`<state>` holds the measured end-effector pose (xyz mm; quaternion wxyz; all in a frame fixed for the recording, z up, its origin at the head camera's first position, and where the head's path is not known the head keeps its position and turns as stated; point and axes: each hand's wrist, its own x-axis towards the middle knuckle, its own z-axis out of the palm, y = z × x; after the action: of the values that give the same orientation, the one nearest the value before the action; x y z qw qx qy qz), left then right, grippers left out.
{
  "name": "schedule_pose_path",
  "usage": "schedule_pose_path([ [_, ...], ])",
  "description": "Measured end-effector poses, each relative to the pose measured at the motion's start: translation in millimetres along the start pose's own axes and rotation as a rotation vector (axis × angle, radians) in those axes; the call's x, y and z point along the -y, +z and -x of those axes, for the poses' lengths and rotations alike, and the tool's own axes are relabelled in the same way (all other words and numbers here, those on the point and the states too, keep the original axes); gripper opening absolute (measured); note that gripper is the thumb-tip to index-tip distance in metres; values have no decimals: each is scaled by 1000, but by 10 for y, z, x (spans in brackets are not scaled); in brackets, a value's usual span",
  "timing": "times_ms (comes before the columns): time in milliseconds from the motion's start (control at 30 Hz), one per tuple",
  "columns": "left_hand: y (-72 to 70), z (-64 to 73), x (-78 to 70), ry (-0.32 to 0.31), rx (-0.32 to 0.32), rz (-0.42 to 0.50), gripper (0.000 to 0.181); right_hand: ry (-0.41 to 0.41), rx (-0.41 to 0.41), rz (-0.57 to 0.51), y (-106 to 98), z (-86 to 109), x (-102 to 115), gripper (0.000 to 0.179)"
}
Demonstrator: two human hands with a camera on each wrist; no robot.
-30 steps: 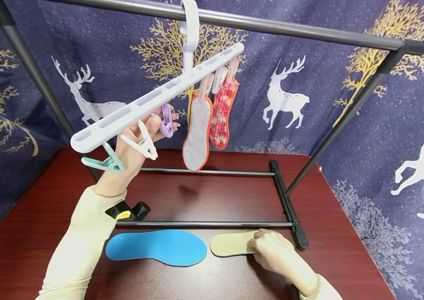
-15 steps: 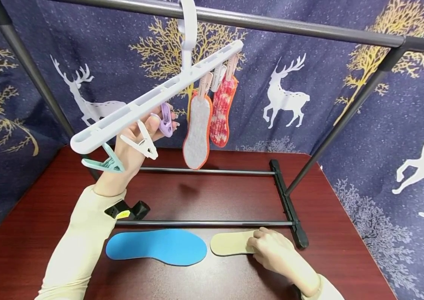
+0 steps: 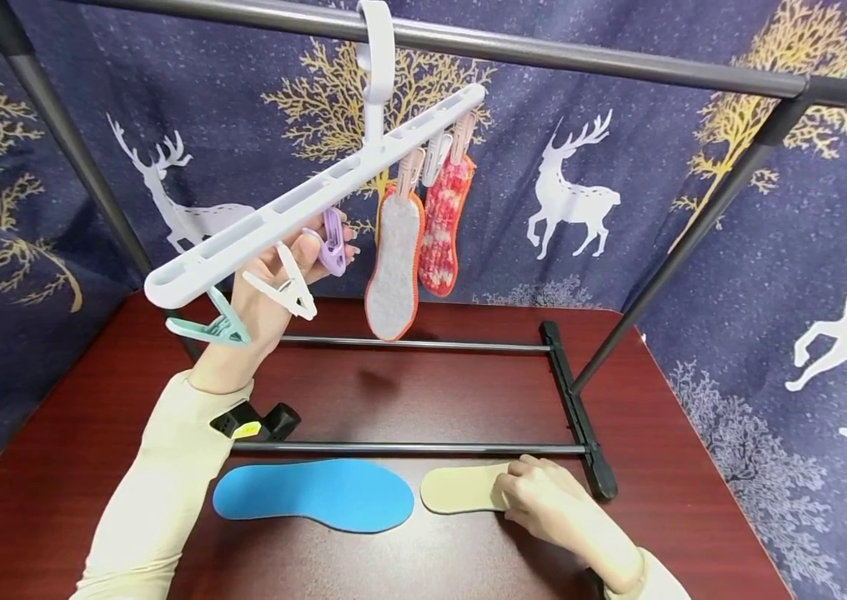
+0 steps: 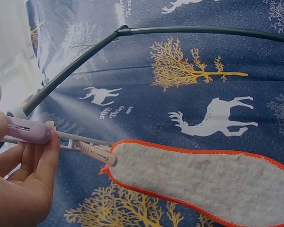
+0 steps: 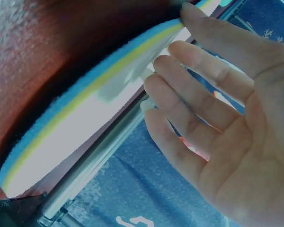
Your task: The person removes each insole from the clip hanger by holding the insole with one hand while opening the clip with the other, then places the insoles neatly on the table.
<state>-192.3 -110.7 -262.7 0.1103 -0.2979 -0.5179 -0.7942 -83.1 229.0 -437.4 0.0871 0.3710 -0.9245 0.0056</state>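
Observation:
My left hand [image 3: 288, 254] pinches a purple clothespin [image 3: 333, 243] beneath the white clip hanger [image 3: 266, 212]. In the left wrist view, the clothespin [image 4: 29, 130] lies between thumb and fingers. My right hand [image 3: 543, 500] is at the right end of a cream insole [image 3: 461, 487] on the table. In the right wrist view, the thumb is at one edge of this insole [image 5: 80, 118] and the bent fingers reach across toward the other. A blue insole [image 3: 311, 492] lies to its left. A grey insole with orange trim [image 3: 396, 267] and a red-and-white insole [image 3: 444, 225] hang from clips.
The hanger hooks over the rack's dark top bar [image 3: 581, 62]. A white clothespin [image 3: 288, 287] and a green clothespin [image 3: 217, 327] dangle from its near end. The rack's lower bars [image 3: 423, 448] cross the dark red table [image 3: 423, 396]. Patterned cloth [image 3: 498, 108] stands behind.

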Motion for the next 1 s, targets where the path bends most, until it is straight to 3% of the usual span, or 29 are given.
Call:
schedule_pose_path([
  [167,-43,-3,44,-3,6,48,46,-3,6,1,-5,-20,-5,32],
  [500,-7,-14,32,13,13,16,46,18,38,-8,-7,-32,8,32],
  [833,-5,5,31,14,11,27,45,-10,-69,-14,32,-70,-18,17],
  [1000,-7,0,43,18,29,26,44,-39,-100,-23,49,-113,-35,21],
])
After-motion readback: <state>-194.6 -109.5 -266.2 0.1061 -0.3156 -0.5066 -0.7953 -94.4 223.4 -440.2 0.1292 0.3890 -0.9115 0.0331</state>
